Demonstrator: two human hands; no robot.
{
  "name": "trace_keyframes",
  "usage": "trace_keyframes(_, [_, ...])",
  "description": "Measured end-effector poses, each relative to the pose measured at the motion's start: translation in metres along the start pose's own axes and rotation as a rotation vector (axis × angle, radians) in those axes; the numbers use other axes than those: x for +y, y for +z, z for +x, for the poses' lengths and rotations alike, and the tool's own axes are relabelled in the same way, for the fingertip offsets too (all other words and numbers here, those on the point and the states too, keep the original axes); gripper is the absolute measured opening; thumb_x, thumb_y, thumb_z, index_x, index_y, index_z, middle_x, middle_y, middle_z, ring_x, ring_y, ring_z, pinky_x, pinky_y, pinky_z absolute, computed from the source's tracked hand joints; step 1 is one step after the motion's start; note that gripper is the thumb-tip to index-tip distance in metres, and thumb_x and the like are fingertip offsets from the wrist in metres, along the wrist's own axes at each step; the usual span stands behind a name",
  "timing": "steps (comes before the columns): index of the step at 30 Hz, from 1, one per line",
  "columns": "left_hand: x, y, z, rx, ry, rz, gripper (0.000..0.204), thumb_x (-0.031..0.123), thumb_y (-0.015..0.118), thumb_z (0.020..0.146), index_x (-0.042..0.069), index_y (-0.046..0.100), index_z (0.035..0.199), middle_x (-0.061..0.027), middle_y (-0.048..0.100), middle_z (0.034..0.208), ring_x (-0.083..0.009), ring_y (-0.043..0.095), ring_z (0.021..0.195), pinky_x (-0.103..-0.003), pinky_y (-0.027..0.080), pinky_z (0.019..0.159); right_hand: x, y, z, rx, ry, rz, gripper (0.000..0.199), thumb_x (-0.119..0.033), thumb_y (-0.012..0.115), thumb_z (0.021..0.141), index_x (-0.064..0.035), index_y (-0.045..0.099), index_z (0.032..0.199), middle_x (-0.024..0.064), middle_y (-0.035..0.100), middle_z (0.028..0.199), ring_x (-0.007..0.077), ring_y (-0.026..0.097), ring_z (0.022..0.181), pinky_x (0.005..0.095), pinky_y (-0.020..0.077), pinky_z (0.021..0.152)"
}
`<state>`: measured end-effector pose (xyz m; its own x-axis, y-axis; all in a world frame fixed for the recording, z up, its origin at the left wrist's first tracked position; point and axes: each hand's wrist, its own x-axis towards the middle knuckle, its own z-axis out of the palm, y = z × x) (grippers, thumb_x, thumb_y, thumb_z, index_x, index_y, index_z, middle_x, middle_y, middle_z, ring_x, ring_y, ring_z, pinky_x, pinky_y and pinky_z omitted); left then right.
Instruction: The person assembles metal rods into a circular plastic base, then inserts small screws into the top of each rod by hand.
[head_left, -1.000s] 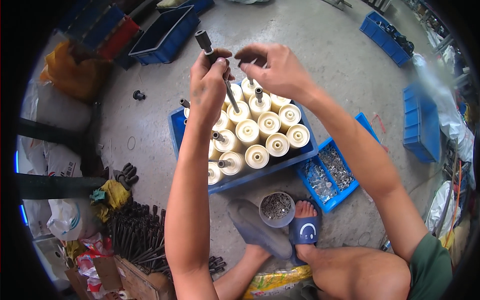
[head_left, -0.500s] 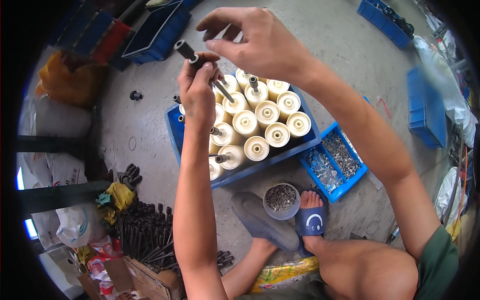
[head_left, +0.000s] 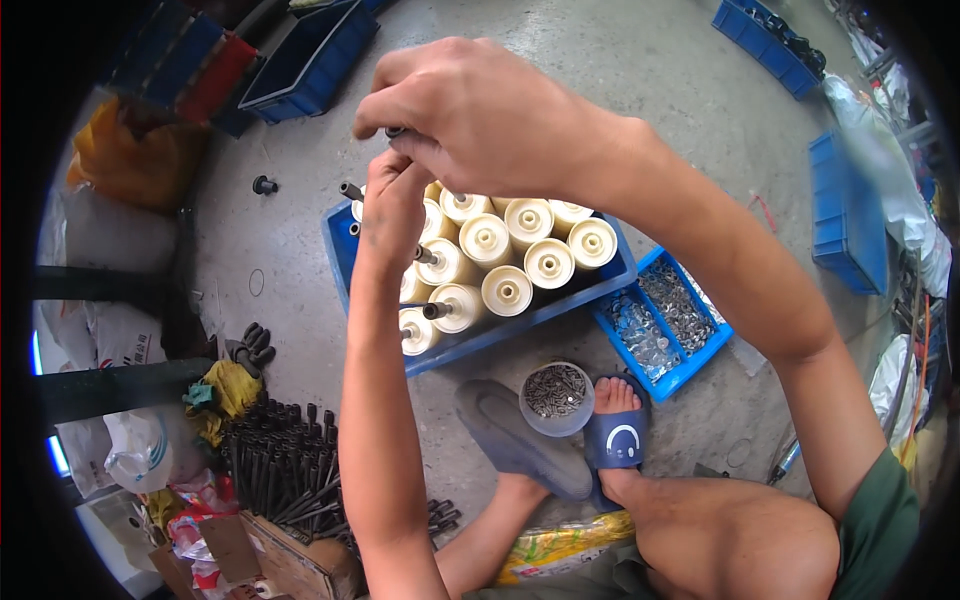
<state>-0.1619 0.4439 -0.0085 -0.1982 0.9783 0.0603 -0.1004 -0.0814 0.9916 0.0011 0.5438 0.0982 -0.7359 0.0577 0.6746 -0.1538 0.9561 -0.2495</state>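
My left hand (head_left: 396,205) is closed around a black rod (head_left: 396,132), its fingers partly hidden behind the right hand. Curled over the rod's top end, my right hand (head_left: 455,115) grips it between thumb and fingers; only a small dark bit shows there. Both hands are above the far side of a blue crate (head_left: 520,328). In the crate, cream cylinders (head_left: 485,238) with round recessed ends stand upright in rows. Black-tipped rods (head_left: 437,310) stick out of several of them on the left.
Right of the crate is a blue divided tray (head_left: 683,378) of small metal parts. A round tub (head_left: 557,425) of metal pins sits between my feet. Black rods (head_left: 280,455) are piled at lower left, beside a cardboard box (head_left: 290,560). A black part (head_left: 264,186) lies on the floor.
My right hand has come down and left, closing over the top of the rod. My left hand is slightly lower, and the rod is now mostly hidden.
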Motion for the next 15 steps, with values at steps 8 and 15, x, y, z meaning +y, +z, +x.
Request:
trace_keyframes(8, [0.1,0.032,-0.056,0.648,0.218,0.282,0.043,0.011,0.067,0.089,-0.006,0.063,0.128,-0.0198,0.066,0.128,-0.0296,0.066,0.113,-0.041,0.055,0.096,0.01,0.005,0.016,-0.178,0.225,-0.256,0.024,-0.027,0.08,0.085,-0.0051,0.076,0.093,0.0151,0.073,0.083,0.0349,0.073,0.087,0.0449,0.0587,0.081])
trace_keyframes(15, [0.201,0.039,-0.212,-0.26,0.214,-0.641,0.063,0.042,0.052,0.104,0.005,0.043,0.154,-0.0187,0.048,0.153,-0.0361,0.041,0.143,-0.05,0.037,0.118,0.026,0.021,0.001,-0.381,0.195,-0.218,0.03,-0.032,0.079,0.089,-0.006,0.075,0.105,0.018,0.075,0.093,0.0356,0.072,0.099,0.0461,0.0569,0.09])
